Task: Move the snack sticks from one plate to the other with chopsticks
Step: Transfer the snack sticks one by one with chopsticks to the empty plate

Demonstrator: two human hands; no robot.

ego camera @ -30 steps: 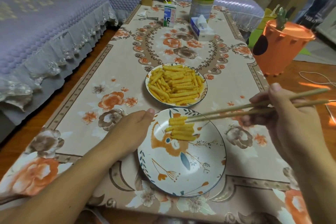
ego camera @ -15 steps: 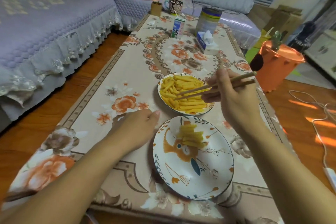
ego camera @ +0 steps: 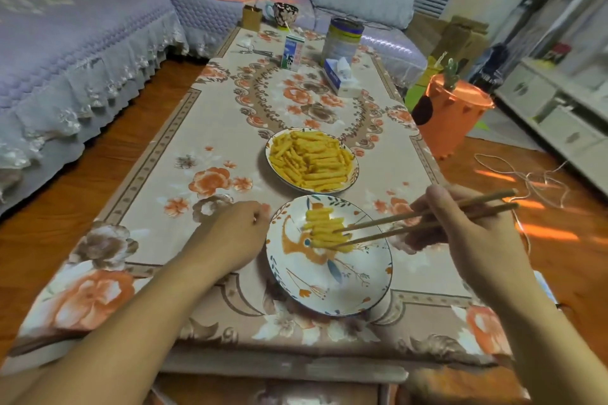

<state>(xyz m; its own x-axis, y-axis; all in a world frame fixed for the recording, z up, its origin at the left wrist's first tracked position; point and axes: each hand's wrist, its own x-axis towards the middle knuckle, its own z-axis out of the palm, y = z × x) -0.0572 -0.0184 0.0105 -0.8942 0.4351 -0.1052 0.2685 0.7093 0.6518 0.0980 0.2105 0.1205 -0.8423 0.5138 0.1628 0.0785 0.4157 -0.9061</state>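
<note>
Right fingers (ego camera: 427, 204) curled round thin wooden chopsticks (ego camera: 427, 222), tips slightly parted among ridged yellow sticks (ego camera: 325, 230) on the near round painted plate (ego camera: 332, 293). Left hand (ego camera: 237, 233) resting loosely curled, holding nothing, beside that rim. Beyond, far plate (ego camera: 353, 174) heaped with sticks on the floral-clothed bench (ego camera: 204, 128).

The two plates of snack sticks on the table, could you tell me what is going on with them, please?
A person is moving snack sticks with chopsticks, held in the right hand. The chopstick tips are over the near plate, at a small row of sticks lying there. The far plate is piled with sticks. The left hand rests on the tablecloth beside the near plate's rim.
</note>
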